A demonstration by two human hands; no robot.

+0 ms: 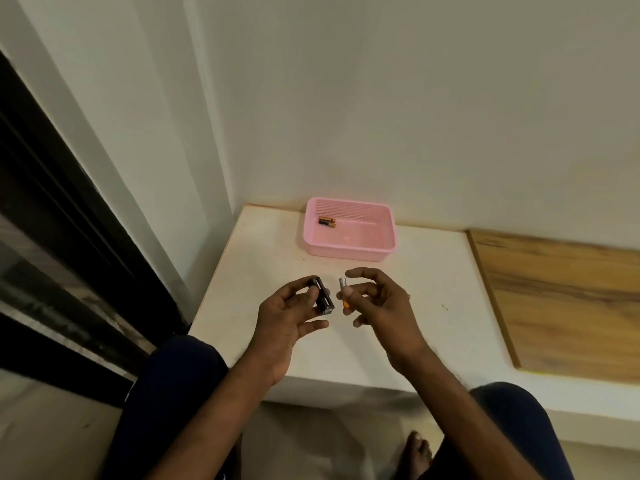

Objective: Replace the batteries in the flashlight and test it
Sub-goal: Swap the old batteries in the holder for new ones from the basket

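My left hand (285, 315) pinches a small black battery holder (322, 295) between thumb and fingers above the white ledge. My right hand (379, 299) pinches a slim battery (343, 292) with a silver end and an orange lower part, held upright just right of the holder with a small gap between them. A pink plastic basket (388, 252) stands at the back of the ledge against the wall. Two black-and-orange batteries (327, 221) lie in its far left corner. No flashlight body shows in view.
The white ledge (263, 271) ends at a wall corner on the left, with a dark window frame (69, 237) beyond. A wooden board (561, 299) lies along its right side. My knees and a bare foot (417, 452) are below the front edge.
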